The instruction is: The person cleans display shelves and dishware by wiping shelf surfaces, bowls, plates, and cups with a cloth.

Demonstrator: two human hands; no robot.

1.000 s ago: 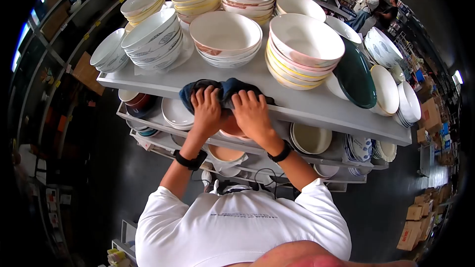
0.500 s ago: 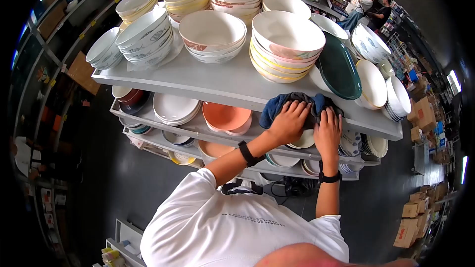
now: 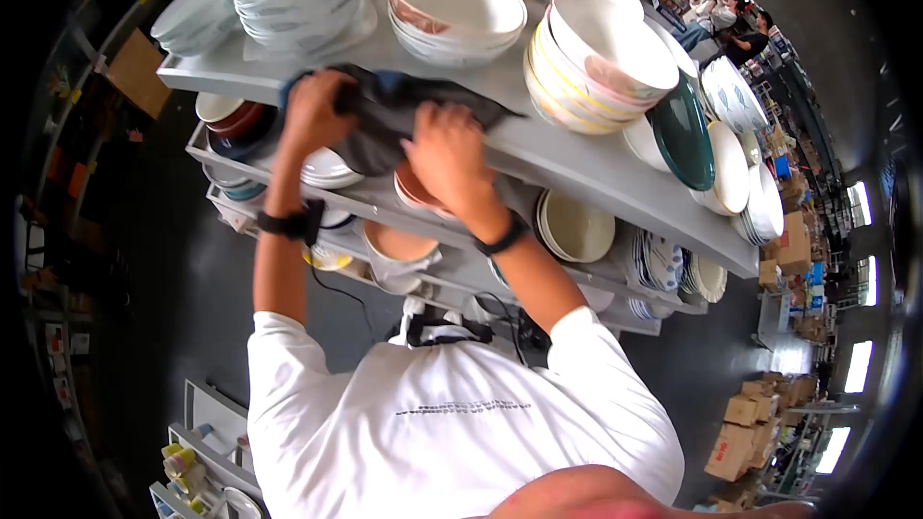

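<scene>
Cloth (image 3: 385, 120) now farther left

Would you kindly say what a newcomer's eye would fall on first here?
Probably the dark cloth at the front edge of the top shelf, with the left hand and right hand on it. Next, perhaps, the tall stack of bowls on that shelf, right of centre, and the dark green oval dish just right of it.

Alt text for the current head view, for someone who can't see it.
A person's left hand and right hand are on a dark cloth at the front edge of a grey shelf. Stacked bowls and a dark green dish stand on it; more dishes sit below.
</scene>
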